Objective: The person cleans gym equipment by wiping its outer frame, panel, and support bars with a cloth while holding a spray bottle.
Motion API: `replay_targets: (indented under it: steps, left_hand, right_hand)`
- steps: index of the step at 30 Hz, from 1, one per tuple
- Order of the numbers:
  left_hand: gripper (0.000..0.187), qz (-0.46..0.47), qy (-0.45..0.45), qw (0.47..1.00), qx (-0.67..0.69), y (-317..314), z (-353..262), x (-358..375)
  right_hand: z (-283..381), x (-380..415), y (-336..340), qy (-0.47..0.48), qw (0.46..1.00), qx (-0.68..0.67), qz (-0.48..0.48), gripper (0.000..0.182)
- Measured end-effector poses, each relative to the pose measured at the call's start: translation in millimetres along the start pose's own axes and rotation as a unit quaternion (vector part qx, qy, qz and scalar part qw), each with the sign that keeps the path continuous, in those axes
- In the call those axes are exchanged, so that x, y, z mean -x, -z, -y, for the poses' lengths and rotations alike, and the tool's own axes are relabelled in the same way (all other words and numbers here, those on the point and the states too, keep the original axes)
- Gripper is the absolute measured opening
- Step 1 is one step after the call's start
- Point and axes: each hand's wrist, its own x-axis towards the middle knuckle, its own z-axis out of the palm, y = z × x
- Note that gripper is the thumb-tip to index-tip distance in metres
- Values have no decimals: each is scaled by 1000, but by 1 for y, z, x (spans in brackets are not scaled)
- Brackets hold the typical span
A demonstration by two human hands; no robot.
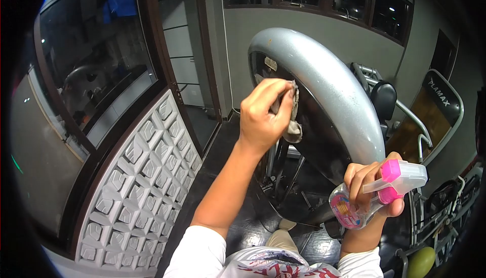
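In the centre, my left hand (pixel 267 113) is closed on a crumpled grey cloth (pixel 293 126), which hangs below the fingers. Behind the cloth is a dark panel (pixel 321 136) framed by a thick, curved silver rim (pixel 324 70). Whether the cloth touches the panel is hard to tell. Lower right, my right hand (pixel 364 184) wraps round a clear spray bottle (pixel 349 209) with a pink and clear spray head (pixel 397 179). The bottle is tilted, close to the lower end of the rim.
A white patterned lattice panel (pixel 142 192) and a glass window (pixel 96 40) stand at left, beside a door (pixel 185 50). Gym equipment with a black pad (pixel 383 101) and a PLAMAX board (pixel 430 111) are at right. A green ball (pixel 421 263) lies lower right.
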Motion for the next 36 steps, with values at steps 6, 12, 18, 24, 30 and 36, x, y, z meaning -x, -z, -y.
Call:
replay_targets:
  steps: [6, 12, 18, 24, 30, 36]
  left_hand:
    - [15, 46, 27, 998, 25, -4, -30, 59]
    - [12, 10, 4, 1000, 3, -3, -18, -14]
    - [13, 33, 82, 996, 6, -6, -41, 79]
    - [11, 16, -11, 999, -31, -4, -30, 10]
    - [11, 23, 44, 999, -12, -5, -38, 61]
    - [13, 10, 36, 999, 9, -9, -40, 45]
  right_hand:
    - [5, -4, -6, -18, 1000, 12, 5, 70]
    - [4, -2, -16, -20, 998, 25, -57, 71]
    - [3, -2, -14, -12, 999, 19, -47, 73]
    - [6, 1, -18, -34, 995, 32, -83, 72]
    - [5, -1, -17, -41, 998, 21, -49, 70]
    - [1, -2, -8, -31, 999, 33, -18, 71]
